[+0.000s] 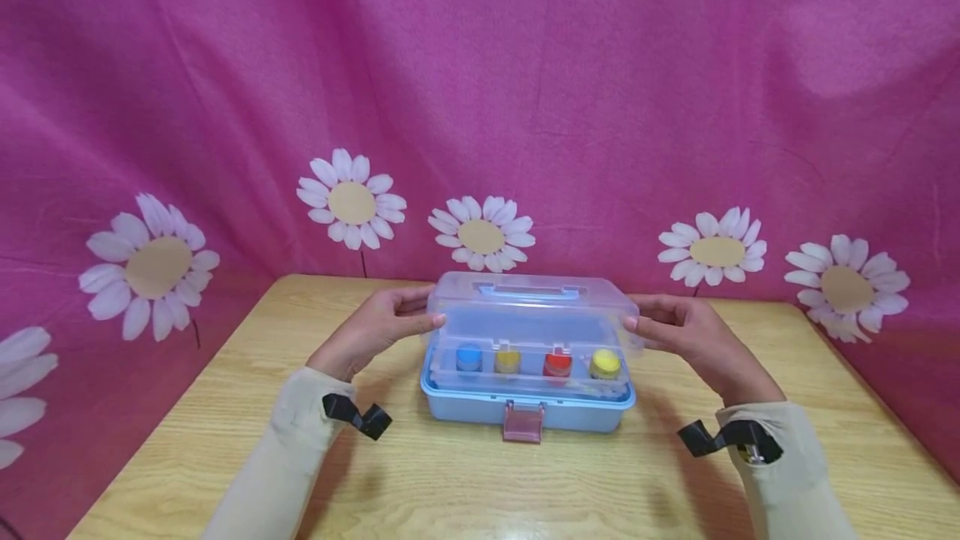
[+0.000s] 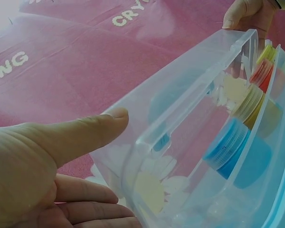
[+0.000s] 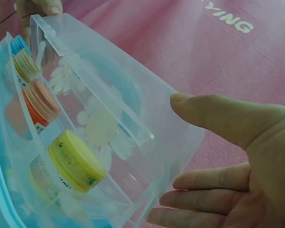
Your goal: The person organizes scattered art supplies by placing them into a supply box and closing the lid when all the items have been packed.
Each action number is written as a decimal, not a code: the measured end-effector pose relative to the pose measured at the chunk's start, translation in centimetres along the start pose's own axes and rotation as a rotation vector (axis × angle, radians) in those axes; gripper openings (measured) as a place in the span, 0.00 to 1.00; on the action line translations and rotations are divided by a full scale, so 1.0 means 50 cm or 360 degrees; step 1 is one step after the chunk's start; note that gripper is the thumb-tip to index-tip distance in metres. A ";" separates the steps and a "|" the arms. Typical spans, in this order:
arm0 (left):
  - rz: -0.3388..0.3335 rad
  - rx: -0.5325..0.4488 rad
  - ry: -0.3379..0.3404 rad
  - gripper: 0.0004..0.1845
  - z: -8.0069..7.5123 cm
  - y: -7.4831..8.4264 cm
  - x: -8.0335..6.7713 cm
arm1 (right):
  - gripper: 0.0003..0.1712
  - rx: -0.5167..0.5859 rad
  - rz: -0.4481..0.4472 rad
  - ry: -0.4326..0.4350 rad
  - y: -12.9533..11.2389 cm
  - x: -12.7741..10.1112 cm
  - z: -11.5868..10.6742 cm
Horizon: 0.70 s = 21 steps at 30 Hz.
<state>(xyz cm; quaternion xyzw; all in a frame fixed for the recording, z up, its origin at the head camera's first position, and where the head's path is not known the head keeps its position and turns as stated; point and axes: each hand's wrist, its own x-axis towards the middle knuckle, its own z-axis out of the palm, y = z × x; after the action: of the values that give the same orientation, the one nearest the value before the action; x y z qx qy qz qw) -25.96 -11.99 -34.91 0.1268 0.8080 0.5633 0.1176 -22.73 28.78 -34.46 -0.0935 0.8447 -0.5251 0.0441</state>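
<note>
A blue plastic storage box stands on the table with its clear lid raised. The left hand holds the lid's left end, its thumb on the side facing me and the fingers behind. At the lid's right end, the right hand grips in the same way. Inside the box, a clear tray carries small jars: a blue jar, a dark yellow jar, a red jar and a bright yellow jar. A pink latch hangs down at the front.
The wooden table extends around the box. Behind it hangs a pink cloth printed with white daisies, close to the table's back edge. Black straps sit on both sleeved wrists.
</note>
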 end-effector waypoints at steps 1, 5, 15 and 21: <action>-0.0002 0.0005 0.0000 0.37 0.000 0.000 0.000 | 0.33 -0.0008 -0.0012 -0.0005 0.000 -0.001 0.000; -0.0004 0.0035 0.0004 0.37 -0.001 0.001 -0.002 | 0.31 -0.0020 -0.0035 -0.0023 0.001 0.000 -0.004; -0.0018 0.0036 -0.0007 0.39 0.000 0.004 -0.003 | 0.32 -0.0045 -0.0030 -0.0058 0.000 -0.002 -0.006; 0.0011 0.0049 -0.0034 0.40 -0.003 0.005 -0.008 | 0.38 -0.0066 -0.0025 -0.0048 -0.002 -0.005 -0.004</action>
<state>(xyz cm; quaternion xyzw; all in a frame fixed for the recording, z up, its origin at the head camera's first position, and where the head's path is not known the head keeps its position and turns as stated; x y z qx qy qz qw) -25.63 -12.18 -34.60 0.1373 0.8148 0.5498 0.1222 -22.49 28.95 -34.29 -0.1089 0.8540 -0.5062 0.0509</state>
